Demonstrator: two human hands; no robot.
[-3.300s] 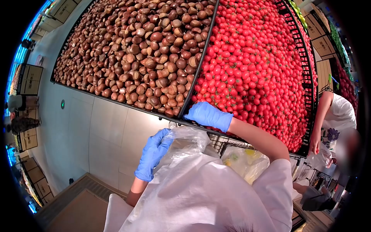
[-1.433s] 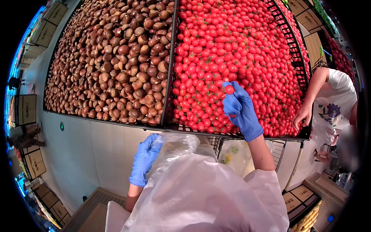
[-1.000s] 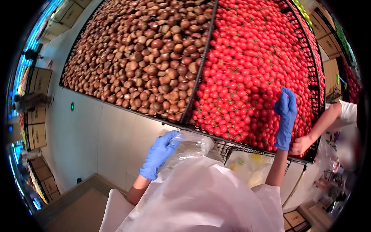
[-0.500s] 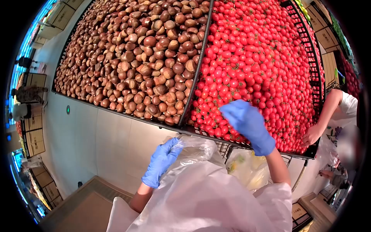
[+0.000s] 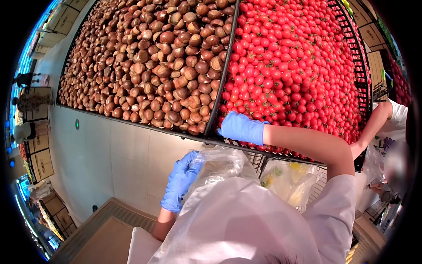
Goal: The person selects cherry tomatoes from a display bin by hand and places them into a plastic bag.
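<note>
My left hand [image 5: 180, 180], in a blue glove, is closed on the edge of a clear plastic bag [image 5: 222, 163] below the bin's front rim. My right hand [image 5: 241, 128], also blue-gloved, lies over the front left corner of the red cherry tomatoes [image 5: 290, 75], beside the black divider. Its fingertips are turned down and away, so whether it grips anything is hidden. Left of the divider is a heap of brown chestnuts [image 5: 149, 66].
A cart [image 5: 318, 189] under the front rim holds a bag with yellow and green items [image 5: 288, 180]. At right, another person's arm [image 5: 373, 125] reaches to the tomato bin's edge. Cardboard boxes [image 5: 41, 163] and people stand at far left.
My right hand has moved left and down over the tomatoes to the corner by the divider, its forearm now lying across the bin's front. My left hand still holds the bag.
</note>
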